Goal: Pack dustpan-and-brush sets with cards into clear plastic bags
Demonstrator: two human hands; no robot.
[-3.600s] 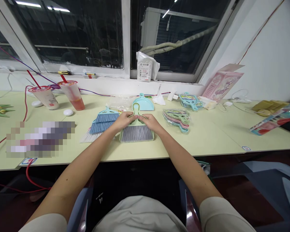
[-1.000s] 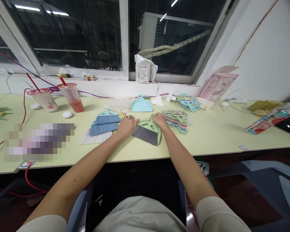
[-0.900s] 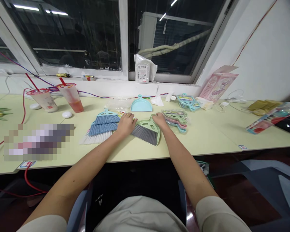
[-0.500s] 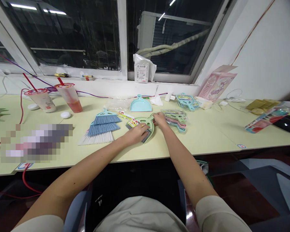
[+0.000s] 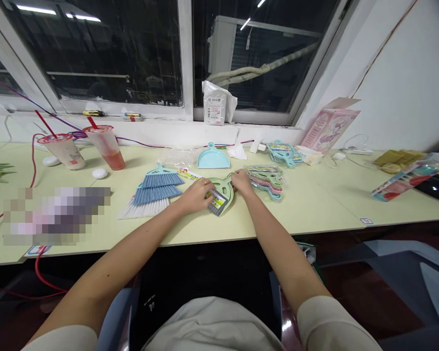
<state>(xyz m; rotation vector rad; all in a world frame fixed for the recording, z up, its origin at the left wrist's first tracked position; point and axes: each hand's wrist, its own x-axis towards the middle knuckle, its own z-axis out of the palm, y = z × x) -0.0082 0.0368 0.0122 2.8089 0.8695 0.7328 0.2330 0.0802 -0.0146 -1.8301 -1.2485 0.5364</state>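
Note:
A small green dustpan (image 5: 227, 195) lies on the table in front of me, with a grey-bristled brush (image 5: 216, 209) and a yellow printed label (image 5: 219, 198) in it. Its handle is pinched in my right hand (image 5: 241, 182), closed at the upper right. My left hand (image 5: 195, 196) is closed with bent fingers on the dustpan's left side, by the label's edge; the fingertips are partly hidden. Left of it, blue brushes (image 5: 157, 190) overlap a white-bristled one (image 5: 146, 209). Packaged green, pink and blue sets (image 5: 265, 181) lie just beyond my right hand.
A light blue dustpan (image 5: 213, 159) and clear plastic wrap (image 5: 179, 157) lie toward the window. Two cups with red straws (image 5: 104, 146) stand back left. Wrapped blue sets (image 5: 283, 153), a pink box (image 5: 329, 127) and a dark case (image 5: 437, 187) are on the right.
My left hand has shifted left from over the dustpan to its left side, uncovering the brush bristles. The yellow label now shows lower and farther right. My right hand stays on the handle.

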